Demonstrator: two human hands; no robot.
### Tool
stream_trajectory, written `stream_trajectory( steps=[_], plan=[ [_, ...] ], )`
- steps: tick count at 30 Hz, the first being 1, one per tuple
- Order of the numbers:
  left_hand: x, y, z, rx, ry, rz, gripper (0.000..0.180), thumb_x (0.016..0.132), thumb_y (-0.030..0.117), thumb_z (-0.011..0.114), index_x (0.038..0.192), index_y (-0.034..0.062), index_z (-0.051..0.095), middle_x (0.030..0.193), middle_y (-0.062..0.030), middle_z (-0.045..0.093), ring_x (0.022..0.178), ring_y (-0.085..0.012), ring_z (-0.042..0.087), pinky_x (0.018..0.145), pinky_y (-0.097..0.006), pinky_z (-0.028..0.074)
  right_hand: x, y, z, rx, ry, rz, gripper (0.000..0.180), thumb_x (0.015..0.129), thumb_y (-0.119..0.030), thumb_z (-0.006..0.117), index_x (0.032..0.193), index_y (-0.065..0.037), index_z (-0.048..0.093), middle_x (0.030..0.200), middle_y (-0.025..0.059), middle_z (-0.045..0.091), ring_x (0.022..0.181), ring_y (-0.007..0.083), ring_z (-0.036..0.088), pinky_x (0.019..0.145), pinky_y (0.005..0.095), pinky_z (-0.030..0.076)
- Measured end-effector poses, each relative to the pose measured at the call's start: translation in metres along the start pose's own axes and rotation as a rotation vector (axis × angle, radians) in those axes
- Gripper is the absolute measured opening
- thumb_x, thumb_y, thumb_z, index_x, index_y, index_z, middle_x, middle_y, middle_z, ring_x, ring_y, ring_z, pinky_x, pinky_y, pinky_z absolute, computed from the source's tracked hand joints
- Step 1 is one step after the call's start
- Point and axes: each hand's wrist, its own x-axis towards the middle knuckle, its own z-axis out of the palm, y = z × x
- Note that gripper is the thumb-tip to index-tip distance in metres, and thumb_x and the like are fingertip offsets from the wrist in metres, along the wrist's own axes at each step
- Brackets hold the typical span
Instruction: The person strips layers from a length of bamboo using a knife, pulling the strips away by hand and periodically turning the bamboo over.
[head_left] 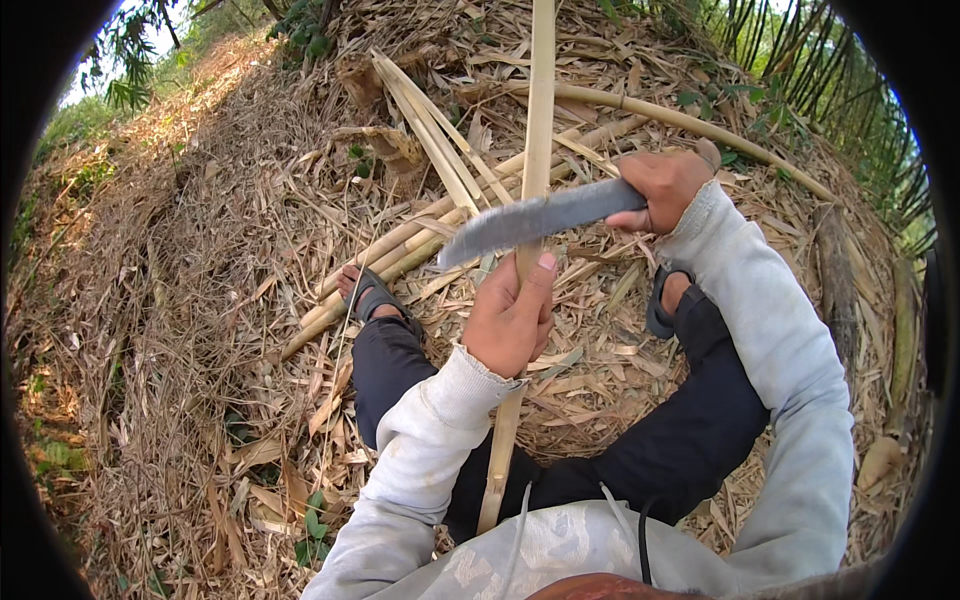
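Note:
My left hand grips a long pale bamboo strip that runs from between my legs up and away from me. In my right hand is the handle of a broad grey knife. Its blade lies across the strip just above my left thumb, pointing left. I sit on the ground with both legs in dark trousers stretched out, sandals on my feet.
Several split bamboo strips and whole bamboo poles lie on the ground ahead, over a thick litter of dry leaves and shavings. Standing bamboo stems rise at the upper right.

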Motion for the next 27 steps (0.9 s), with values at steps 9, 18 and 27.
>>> stream_trajectory(
  steps=[9, 18, 27],
  plan=[
    [-0.009, -0.01, -0.028, -0.15, -0.049, -0.095, 0.032, 0.103, 0.039, 0.038, 0.086, 0.0118, 0.041, 0.056, 0.0049, 0.025, 0.037, -0.0053, 0.02, 0.034, -0.023, 0.015, -0.044, 0.072, 0.038, 0.176, -0.456, 1.057, 0.082, 0.087, -0.073, 0.038, 0.098, 0.001, 0.07, 0.089, 0.0273, 0.067, 0.09, 0.0395, 0.065, 0.084, 0.0457, 0.048],
    [-0.007, -0.016, -0.038, -0.081, 0.032, -0.098, 0.029, 0.102, 0.038, 0.042, 0.089, 0.0115, 0.042, 0.057, 0.0049, 0.028, 0.038, -0.0045, 0.022, 0.034, -0.023, 0.017, -0.157, 0.057, 0.14, -0.189, -1.55, 0.112, 0.04, 0.091, -0.037, 0.058, 0.116, -0.006, 0.065, 0.102, 0.0177, 0.068, 0.09, 0.0337, 0.066, 0.078, 0.0425, 0.052],
    [0.008, -0.016, -0.023, -0.051, 0.025, -0.133, 0.03, 0.102, 0.037, 0.042, 0.088, 0.0109, 0.042, 0.057, 0.0049, 0.03, 0.037, -0.0041, 0.024, 0.034, -0.022, 0.017, -0.217, 0.12, 0.272, 0.087, -2.022, -0.537, 0.054, 0.095, -0.049, 0.049, 0.112, 0.0, 0.063, 0.103, 0.0179, 0.067, 0.08, 0.036, 0.062, 0.074, 0.0439, 0.05]
  ],
)
